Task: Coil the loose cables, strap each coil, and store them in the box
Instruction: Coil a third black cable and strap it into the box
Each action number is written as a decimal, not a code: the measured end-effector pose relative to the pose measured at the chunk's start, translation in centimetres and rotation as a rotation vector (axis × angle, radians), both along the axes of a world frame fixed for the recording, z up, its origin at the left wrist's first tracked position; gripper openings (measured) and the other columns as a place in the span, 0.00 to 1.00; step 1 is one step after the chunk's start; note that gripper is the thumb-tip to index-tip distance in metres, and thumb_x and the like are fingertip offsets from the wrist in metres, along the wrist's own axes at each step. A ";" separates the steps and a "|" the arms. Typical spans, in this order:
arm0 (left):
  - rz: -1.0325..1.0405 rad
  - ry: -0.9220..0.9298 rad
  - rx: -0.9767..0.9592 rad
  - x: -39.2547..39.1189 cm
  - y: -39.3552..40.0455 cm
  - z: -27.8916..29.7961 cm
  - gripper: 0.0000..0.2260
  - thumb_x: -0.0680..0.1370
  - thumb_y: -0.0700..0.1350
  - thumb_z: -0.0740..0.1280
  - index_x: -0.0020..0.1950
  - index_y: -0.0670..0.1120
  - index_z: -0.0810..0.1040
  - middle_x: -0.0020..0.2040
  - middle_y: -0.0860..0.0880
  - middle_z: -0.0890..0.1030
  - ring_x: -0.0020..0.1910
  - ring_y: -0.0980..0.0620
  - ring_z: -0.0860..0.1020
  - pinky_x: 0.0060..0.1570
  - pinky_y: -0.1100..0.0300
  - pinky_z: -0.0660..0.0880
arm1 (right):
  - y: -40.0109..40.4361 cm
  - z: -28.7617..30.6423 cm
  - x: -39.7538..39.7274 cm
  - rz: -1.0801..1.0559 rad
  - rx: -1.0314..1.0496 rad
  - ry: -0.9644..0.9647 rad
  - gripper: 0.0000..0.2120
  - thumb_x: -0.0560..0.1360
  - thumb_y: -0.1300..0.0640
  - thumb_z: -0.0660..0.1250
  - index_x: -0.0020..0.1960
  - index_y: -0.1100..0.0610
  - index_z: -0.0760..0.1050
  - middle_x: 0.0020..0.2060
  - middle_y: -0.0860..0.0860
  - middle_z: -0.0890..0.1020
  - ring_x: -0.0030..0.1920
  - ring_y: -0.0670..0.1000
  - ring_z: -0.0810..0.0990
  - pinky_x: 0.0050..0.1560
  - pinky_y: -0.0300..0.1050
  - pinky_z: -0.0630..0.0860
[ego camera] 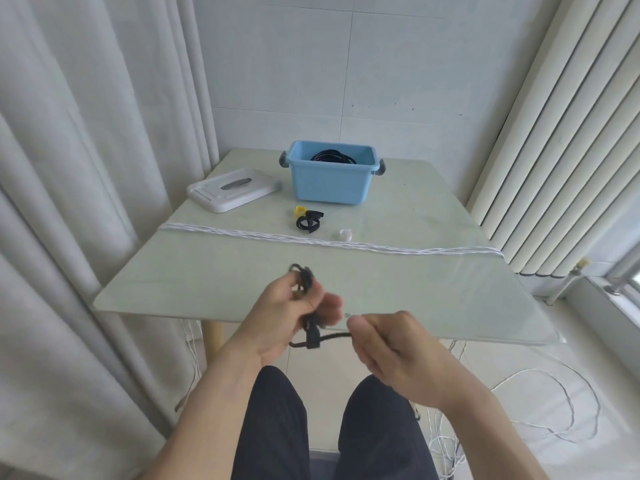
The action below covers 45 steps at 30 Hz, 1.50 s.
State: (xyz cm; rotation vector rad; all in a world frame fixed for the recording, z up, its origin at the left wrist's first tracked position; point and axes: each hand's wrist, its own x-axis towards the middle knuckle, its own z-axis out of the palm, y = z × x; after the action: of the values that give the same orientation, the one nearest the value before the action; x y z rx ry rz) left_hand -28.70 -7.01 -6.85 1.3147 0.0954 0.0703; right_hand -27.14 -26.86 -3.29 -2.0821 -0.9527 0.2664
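My left hand (280,318) grips a small black cable coil (306,278) over the table's near edge. My right hand (391,348) pinches the black strap end (332,337) that runs from the coil's wrapped part (312,339). A blue box (332,183) stands at the back of the table with black coiled cable (333,156) inside. Black straps (308,221), a yellow strap (299,211) and a white strap (346,234) lie in front of the box. A long white cable (311,240) stretches across the table from left to right.
The box's white lid (232,189) lies left of the box. The pale green table (433,289) has curtains on the left and a radiator on the right. Loose white cable (540,410) trails over the floor at the right. My knees are below the table edge.
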 end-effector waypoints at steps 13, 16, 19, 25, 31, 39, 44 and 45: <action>-0.490 0.043 -0.296 -0.9 -0.3 0.3 0.20 0.79 0.61 0.56 0.37 0.47 0.72 0.24 0.55 0.57 0.20 0.57 0.55 0.22 0.63 0.58 | 1.2 -3.6 3.4 -0.322 0.136 -0.023 0.26 0.80 0.38 0.48 0.44 0.55 0.75 0.35 0.48 0.77 0.33 0.47 0.75 0.37 0.41 0.72; -0.370 0.084 -0.406 -0.8 -0.9 0.0 0.18 0.79 0.59 0.59 0.34 0.49 0.70 0.23 0.55 0.56 0.20 0.57 0.54 0.21 0.63 0.58 | 1.6 -4.2 2.7 -0.238 0.360 0.439 0.30 0.82 0.39 0.47 0.51 0.58 0.80 0.45 0.56 0.84 0.41 0.55 0.83 0.42 0.50 0.80; -0.188 0.075 -0.413 -0.6 -1.3 -0.1 0.19 0.80 0.57 0.62 0.34 0.48 0.69 0.24 0.54 0.55 0.20 0.57 0.54 0.21 0.62 0.60 | 1.8 -4.3 2.2 -0.125 0.569 0.652 0.27 0.83 0.41 0.53 0.51 0.63 0.78 0.44 0.60 0.85 0.42 0.58 0.82 0.48 0.50 0.79; -0.131 0.069 -0.483 -0.4 -2.7 0.1 0.18 0.81 0.55 0.59 0.36 0.45 0.72 0.26 0.52 0.56 0.23 0.55 0.56 0.25 0.61 0.62 | 3.1 -3.9 1.3 -0.270 0.919 0.790 0.16 0.81 0.51 0.60 0.49 0.63 0.77 0.29 0.49 0.68 0.29 0.48 0.64 0.40 0.44 0.66; 0.055 0.176 -0.638 0.0 -4.5 -0.4 0.20 0.81 0.54 0.60 0.30 0.48 0.67 0.24 0.54 0.53 0.21 0.55 0.53 0.21 0.62 0.55 | 4.1 -3.7 1.3 -0.406 1.016 0.920 0.17 0.83 0.51 0.60 0.47 0.64 0.77 0.29 0.48 0.55 0.29 0.49 0.53 0.34 0.43 0.57; 0.315 0.064 -0.810 0.1 -1.9 -0.5 0.20 0.83 0.49 0.54 0.31 0.50 0.62 0.22 0.55 0.55 0.18 0.57 0.53 0.19 0.63 0.53 | 1.5 -3.1 1.8 -0.232 0.379 0.302 0.08 0.78 0.60 0.70 0.57 0.53 0.81 0.41 0.49 0.85 0.39 0.51 0.84 0.42 0.47 0.82; 0.418 -0.029 -0.911 0.0 0.9 -0.4 0.21 0.85 0.52 0.51 0.32 0.50 0.64 0.23 0.55 0.57 0.20 0.57 0.55 0.20 0.63 0.57 | -1.6 -3.1 2.9 -0.301 0.137 0.208 0.05 0.74 0.54 0.74 0.49 0.47 0.82 0.34 0.45 0.82 0.30 0.47 0.75 0.35 0.39 0.74; 0.432 -0.041 -0.910 -0.1 1.0 -0.3 0.21 0.85 0.52 0.51 0.32 0.49 0.64 0.24 0.55 0.57 0.20 0.56 0.55 0.20 0.63 0.57 | -2.0 -3.2 3.0 -0.305 0.103 0.188 0.05 0.73 0.52 0.75 0.48 0.47 0.82 0.33 0.46 0.82 0.30 0.46 0.75 0.35 0.38 0.73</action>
State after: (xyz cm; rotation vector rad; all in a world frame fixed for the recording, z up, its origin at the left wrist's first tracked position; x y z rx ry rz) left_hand -28.80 -6.02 -7.16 0.3670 0.3331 0.3756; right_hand -24.16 -28.85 -6.49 -2.0325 -0.5185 0.2426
